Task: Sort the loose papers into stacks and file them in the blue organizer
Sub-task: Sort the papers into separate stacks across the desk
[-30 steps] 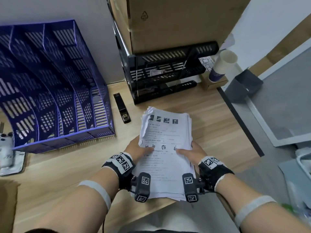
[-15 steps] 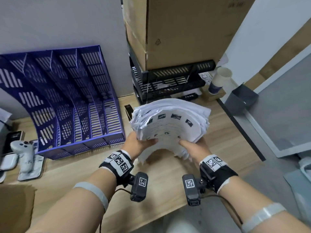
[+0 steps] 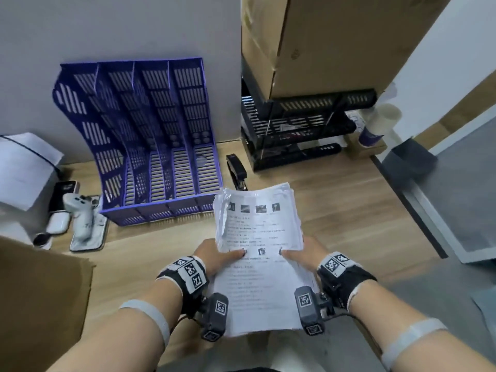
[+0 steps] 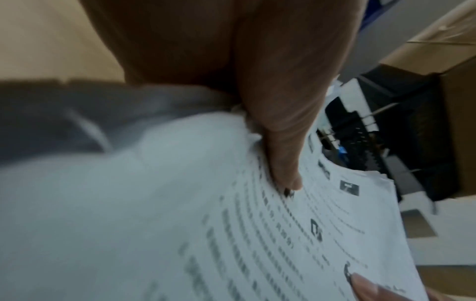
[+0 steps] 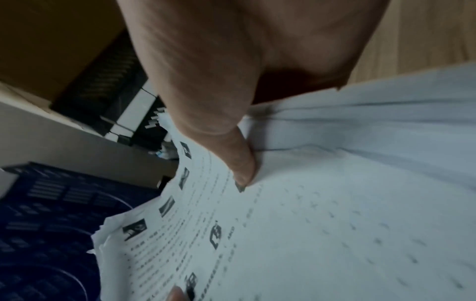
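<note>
A thick stack of printed papers [image 3: 259, 253] is held above the wooden desk [image 3: 335, 210], gripped at its left edge by the left hand [image 3: 214, 255] and at its right edge by the right hand [image 3: 306, 252], each thumb pressed on the top sheet. The blue organizer [image 3: 150, 146] is stood against the wall to the left of the stack, and four slots can be counted in it. A black stapler [image 3: 236, 170] is seen between the organizer and a black tray rack [image 3: 295, 130], on which cardboard boxes [image 3: 335, 41] are stacked. One paper cup [image 3: 375, 124] is placed right of the rack. A white controller [image 3: 80, 218] and a phone [image 3: 63, 194] are laid left of the organizer.
</note>
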### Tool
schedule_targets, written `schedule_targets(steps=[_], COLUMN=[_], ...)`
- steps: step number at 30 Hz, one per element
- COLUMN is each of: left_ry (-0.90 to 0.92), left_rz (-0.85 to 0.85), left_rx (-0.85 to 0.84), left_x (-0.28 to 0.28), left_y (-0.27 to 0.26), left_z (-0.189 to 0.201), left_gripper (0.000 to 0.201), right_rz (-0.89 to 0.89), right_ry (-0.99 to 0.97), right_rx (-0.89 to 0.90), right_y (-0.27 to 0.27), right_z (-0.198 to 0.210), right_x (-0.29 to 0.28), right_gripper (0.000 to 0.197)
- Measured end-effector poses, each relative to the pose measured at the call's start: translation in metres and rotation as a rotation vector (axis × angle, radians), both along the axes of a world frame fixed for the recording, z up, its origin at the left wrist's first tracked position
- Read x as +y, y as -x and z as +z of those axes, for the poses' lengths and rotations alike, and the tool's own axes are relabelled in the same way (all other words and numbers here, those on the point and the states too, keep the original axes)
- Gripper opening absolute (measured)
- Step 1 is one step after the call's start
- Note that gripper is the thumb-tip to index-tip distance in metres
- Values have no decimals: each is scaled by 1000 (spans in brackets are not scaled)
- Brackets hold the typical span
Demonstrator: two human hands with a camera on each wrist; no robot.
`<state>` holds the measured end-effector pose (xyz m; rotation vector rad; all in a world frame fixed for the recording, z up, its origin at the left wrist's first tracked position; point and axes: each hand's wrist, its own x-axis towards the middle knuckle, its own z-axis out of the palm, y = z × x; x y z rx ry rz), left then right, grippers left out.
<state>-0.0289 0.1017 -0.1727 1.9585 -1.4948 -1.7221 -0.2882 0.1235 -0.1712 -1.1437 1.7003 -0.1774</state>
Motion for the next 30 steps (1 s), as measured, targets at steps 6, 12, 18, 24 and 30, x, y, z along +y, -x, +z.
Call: schedule_targets(steps=[6, 12, 18, 24, 30], left_ry=[-56, 92, 203, 262, 290], left_rz=[87, 382, 282, 192, 75], left_rx=[-193, -187, -326, -392, -352], left_x=[24, 33, 30, 28, 19], left_y=[-56, -82, -68, -56, -41], left_z=[-26, -38, -30, -21, -19], left_gripper=[15, 26, 10, 10, 13], right_rz=[64, -141, -27, -59, -108], right_ry=[6, 212, 83, 126, 111], right_rx=[55, 333, 277, 271, 316], right_y=[-46, -50, -50, -46, -35], right_z=[-33, -40, -30, -27, -26], right_x=[-1, -8, -4, 2, 1], right_gripper=[47, 36, 25, 22, 16])
